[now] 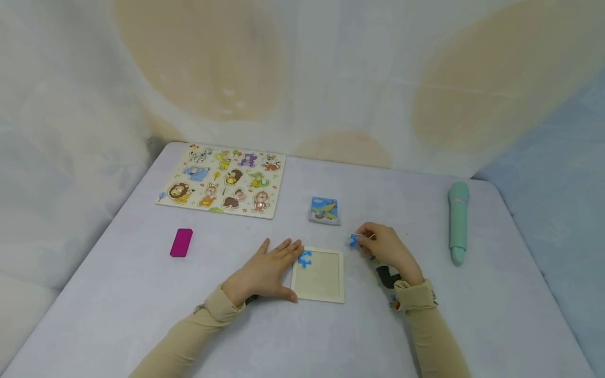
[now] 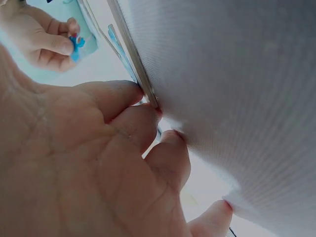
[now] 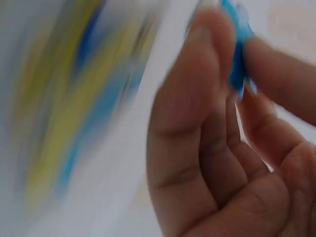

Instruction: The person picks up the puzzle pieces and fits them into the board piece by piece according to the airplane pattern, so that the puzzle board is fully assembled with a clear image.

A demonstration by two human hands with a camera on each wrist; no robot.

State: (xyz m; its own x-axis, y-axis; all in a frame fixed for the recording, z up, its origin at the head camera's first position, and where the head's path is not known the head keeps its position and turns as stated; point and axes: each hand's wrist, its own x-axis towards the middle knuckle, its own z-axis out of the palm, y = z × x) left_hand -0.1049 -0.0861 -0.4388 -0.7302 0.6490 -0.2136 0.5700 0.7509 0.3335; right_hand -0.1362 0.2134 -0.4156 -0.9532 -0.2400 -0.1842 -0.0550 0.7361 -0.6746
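My left hand (image 1: pixel 267 270) lies with fingers spread at the left side of a small pale puzzle tray (image 1: pixel 342 275). Its fingertips touch the tray's edge in the left wrist view. A blue puzzle piece (image 1: pixel 304 258) sits in the tray's upper left corner; bare backing shows elsewhere inside. To the right of the tray, my right hand (image 1: pixel 387 249) pinches another blue puzzle piece (image 3: pixel 238 64) between thumb and fingers, above the table. Partly hidden under that wrist are some colourful bits (image 1: pixel 394 302).
A small picture of a yellow airplane (image 1: pixel 324 210) lies behind the tray. Farther back on the left is an animal peg puzzle board (image 1: pixel 222 181). A magenta block (image 1: pixel 181 242) lies at left, a mint-green microphone-shaped object (image 1: pixel 458 223) at right. Cloth hangs behind the table.
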